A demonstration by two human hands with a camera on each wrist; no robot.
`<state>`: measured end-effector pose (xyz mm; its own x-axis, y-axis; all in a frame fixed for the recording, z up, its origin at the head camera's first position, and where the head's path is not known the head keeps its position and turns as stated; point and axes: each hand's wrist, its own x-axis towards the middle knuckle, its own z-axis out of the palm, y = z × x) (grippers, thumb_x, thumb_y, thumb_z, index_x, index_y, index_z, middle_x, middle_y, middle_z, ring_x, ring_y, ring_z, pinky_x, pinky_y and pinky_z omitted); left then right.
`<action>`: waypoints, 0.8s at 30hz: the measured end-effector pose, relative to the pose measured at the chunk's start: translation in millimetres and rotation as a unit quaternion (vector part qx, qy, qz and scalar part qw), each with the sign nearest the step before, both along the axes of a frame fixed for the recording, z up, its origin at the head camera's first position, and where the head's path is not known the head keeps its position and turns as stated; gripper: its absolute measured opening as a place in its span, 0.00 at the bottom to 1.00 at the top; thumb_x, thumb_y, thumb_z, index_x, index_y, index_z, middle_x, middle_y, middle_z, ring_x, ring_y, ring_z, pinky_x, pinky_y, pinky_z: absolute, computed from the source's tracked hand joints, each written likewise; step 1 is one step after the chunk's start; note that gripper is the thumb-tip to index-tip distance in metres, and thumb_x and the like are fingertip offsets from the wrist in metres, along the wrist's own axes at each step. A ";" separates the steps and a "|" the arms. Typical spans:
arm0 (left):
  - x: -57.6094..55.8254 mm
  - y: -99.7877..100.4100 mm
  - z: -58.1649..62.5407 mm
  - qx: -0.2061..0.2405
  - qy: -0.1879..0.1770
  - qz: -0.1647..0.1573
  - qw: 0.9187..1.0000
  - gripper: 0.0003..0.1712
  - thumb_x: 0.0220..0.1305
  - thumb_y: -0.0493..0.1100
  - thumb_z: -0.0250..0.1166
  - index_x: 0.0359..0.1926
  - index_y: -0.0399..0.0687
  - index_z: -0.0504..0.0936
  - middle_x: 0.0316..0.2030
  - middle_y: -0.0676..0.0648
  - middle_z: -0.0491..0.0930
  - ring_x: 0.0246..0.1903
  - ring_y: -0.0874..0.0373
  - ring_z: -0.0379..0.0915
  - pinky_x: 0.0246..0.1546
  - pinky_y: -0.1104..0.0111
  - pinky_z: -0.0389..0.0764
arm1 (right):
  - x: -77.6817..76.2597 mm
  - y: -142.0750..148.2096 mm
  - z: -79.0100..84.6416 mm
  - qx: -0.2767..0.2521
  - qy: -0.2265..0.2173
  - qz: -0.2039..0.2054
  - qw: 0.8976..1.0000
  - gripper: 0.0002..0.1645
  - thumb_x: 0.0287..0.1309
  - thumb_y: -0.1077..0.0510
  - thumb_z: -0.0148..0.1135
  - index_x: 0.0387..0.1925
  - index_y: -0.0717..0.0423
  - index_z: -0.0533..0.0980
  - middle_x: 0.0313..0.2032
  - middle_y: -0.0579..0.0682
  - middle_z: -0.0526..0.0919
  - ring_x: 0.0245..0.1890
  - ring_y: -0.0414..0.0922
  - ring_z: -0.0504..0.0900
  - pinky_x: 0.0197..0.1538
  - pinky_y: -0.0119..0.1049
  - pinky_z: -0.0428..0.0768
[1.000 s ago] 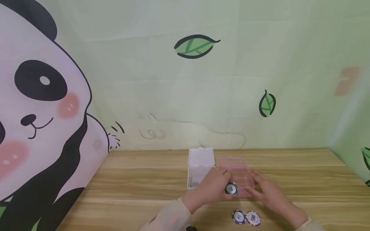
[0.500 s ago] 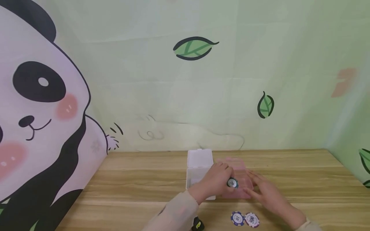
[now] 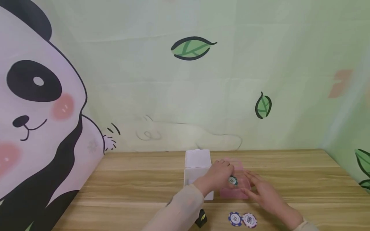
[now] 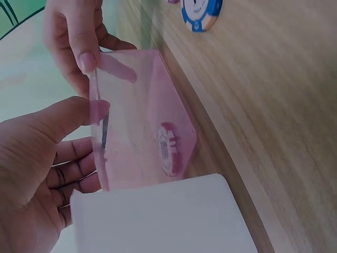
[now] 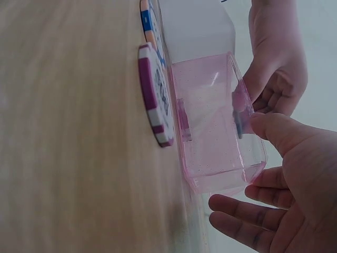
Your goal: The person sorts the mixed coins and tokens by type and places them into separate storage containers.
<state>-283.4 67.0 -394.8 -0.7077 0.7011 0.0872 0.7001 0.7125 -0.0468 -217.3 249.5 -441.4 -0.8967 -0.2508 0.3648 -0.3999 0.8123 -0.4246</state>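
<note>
In the head view my left hand (image 3: 218, 175) pinches a green-edged poker chip (image 3: 233, 181) at the mouth of a clear pink plastic box (image 3: 234, 194) with its lid raised. My right hand (image 3: 267, 195) holds that box by its right side, thumb at the rim, as the right wrist view also shows. Another poker chip (image 4: 169, 149) lies inside, seen through the pink wall in the left wrist view. Nearer the person, a blue-and-white chip (image 3: 235, 219) marked 10 and a purple-and-white chip (image 3: 249, 220) marked 500 lie flat, touching or nearly so.
A white box (image 3: 189, 176) with an open lid (image 3: 198, 158) stands just left of the pink one, partly hidden by the left arm. A black object (image 3: 201, 218) with a yellow mark shows beside the left sleeve. Behind the wooden table (image 3: 144, 183) hangs a panda-printed cloth (image 3: 144, 96).
My left hand has moved slightly right and farther back over the pink box, carrying the green-edged poker chip. The right hand keeps its hold on the box. The head view has shifted a little.
</note>
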 end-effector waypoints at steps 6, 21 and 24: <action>-5.1 2.2 -3.3 -0.010 -0.020 0.009 1.000 0.18 0.53 0.58 0.71 0.38 0.55 0.79 0.37 0.57 0.77 0.44 0.63 0.68 0.53 0.71 0.70 | -0.6 -2.3 0.2 0.002 0.000 -0.001 1.000 0.38 0.59 0.49 0.64 0.63 0.67 0.67 0.63 0.66 0.70 0.42 0.51 0.84 0.54 0.55 0.79; -7.5 5.2 -1.9 -0.048 -0.013 -0.001 0.999 0.17 0.56 0.57 0.69 0.44 0.58 0.80 0.43 0.58 0.79 0.51 0.62 0.70 0.57 0.69 0.70 | -1.0 -1.5 -0.7 0.000 -0.003 -0.001 1.000 0.38 0.59 0.49 0.64 0.63 0.68 0.67 0.63 0.67 0.70 0.42 0.51 0.84 0.54 0.56 0.79; -8.2 5.3 -1.8 -0.047 -0.009 -0.002 0.999 0.18 0.56 0.57 0.69 0.45 0.59 0.80 0.44 0.58 0.79 0.51 0.62 0.71 0.57 0.69 0.70 | -0.6 -1.1 0.4 0.001 -0.007 -0.002 1.000 0.38 0.59 0.48 0.64 0.63 0.68 0.67 0.63 0.67 0.70 0.42 0.51 0.84 0.54 0.55 0.79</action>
<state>-291.7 72.3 -396.6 -0.7056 0.7086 0.0085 0.7044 0.7026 -0.1008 -217.9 248.3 -441.0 -0.9030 -0.2473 0.3512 -0.3901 0.8146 -0.4292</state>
